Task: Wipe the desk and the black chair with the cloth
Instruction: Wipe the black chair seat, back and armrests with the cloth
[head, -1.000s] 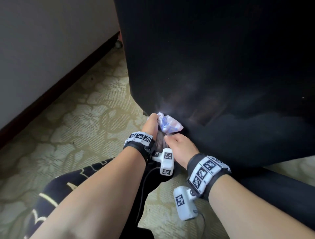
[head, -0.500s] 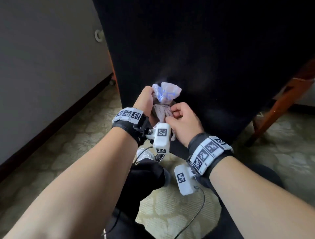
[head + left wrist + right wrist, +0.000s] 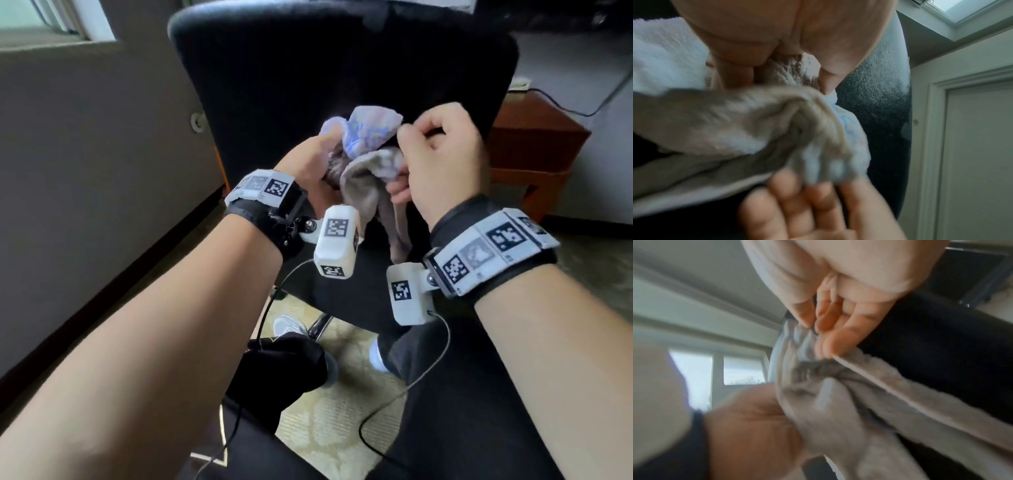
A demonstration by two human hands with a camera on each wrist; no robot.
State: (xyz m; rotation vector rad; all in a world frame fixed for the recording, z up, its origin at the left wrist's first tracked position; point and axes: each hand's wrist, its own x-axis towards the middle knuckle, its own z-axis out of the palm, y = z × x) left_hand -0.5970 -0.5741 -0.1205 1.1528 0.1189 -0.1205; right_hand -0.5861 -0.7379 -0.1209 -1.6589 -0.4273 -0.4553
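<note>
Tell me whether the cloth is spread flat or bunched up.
Bunched up: the cloth is crumpled between the left hand and right hand, one end dangling.

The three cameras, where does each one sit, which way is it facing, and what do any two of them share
Head: worn on the head, facing forward and down at the black chair; both forearms, left hand and right hand grip the cloth.
Left wrist: under the left wrist, facing along the palm at the cloth; left fingers above, right fingers below.
Right wrist: under the right wrist, facing the pinched cloth; right fingers above, left hand lower left.
Shared: all show the cloth and chair.
</note>
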